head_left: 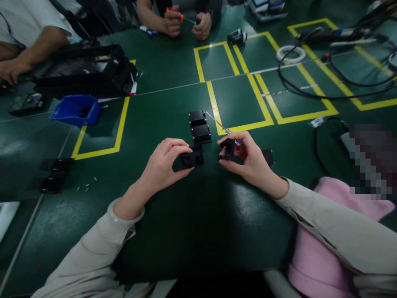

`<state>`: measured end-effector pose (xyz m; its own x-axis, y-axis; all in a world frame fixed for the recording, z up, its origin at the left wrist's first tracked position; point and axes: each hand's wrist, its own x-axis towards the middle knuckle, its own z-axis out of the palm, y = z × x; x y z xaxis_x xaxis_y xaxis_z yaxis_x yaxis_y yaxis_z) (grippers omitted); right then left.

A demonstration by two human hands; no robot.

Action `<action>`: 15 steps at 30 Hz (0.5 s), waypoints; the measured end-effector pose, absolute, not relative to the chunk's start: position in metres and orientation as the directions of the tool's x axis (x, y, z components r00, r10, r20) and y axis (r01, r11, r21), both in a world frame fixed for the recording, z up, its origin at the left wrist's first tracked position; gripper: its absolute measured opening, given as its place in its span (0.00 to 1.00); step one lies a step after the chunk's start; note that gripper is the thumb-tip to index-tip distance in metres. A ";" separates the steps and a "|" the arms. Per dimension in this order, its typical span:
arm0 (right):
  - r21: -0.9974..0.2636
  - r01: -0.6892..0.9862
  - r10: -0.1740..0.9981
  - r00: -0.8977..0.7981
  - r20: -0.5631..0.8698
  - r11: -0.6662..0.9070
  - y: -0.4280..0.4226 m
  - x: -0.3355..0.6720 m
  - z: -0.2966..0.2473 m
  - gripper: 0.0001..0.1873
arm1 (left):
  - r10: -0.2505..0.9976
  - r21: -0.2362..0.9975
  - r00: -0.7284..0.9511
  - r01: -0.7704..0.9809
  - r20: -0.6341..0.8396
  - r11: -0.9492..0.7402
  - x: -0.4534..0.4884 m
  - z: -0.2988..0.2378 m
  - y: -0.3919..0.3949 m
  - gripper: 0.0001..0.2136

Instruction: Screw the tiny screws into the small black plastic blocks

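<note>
Sleeves [89, 244] end at half-curled hands [161, 161] [252, 161] pinching black parts [192, 159] [228, 150].

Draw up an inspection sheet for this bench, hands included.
Surface: green table, yellow tape outlines.
Job's things: two black blocks side by side; screwdriver, handle partly hidden.
Clutter: blue bin, white ring, small loose pieces.
Hands: left hand holds a black part in its fingers; right hand, a notched black part.
Cables: black cable looped at right.
Surroundings: co-worker's hand holding an orange-handled tool.
</note>
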<state>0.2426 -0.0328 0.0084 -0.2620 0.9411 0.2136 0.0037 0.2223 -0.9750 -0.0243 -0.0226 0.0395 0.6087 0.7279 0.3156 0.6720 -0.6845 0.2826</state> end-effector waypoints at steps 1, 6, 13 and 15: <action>-0.975 0.008 0.942 -0.262 0.212 0.222 -0.033 0.243 0.008 0.24 | 0.733 0.289 0.605 0.674 0.313 -0.680 -0.024 0.040 -0.023 0.15; -0.976 0.002 0.941 -0.263 0.211 0.219 -0.033 0.243 0.008 0.25 | 0.734 0.308 0.604 0.666 0.313 -0.679 -0.024 0.040 -0.023 0.16; -0.976 0.002 0.939 -0.271 0.209 0.218 -0.033 0.243 0.008 0.25 | 0.728 0.331 0.619 0.648 0.295 -0.686 -0.024 0.041 -0.023 0.16; -0.976 -0.002 0.939 -0.274 0.210 0.218 -0.032 0.242 0.008 0.25 | 0.735 0.337 0.615 0.653 0.286 -0.678 -0.024 0.041 -0.023 0.16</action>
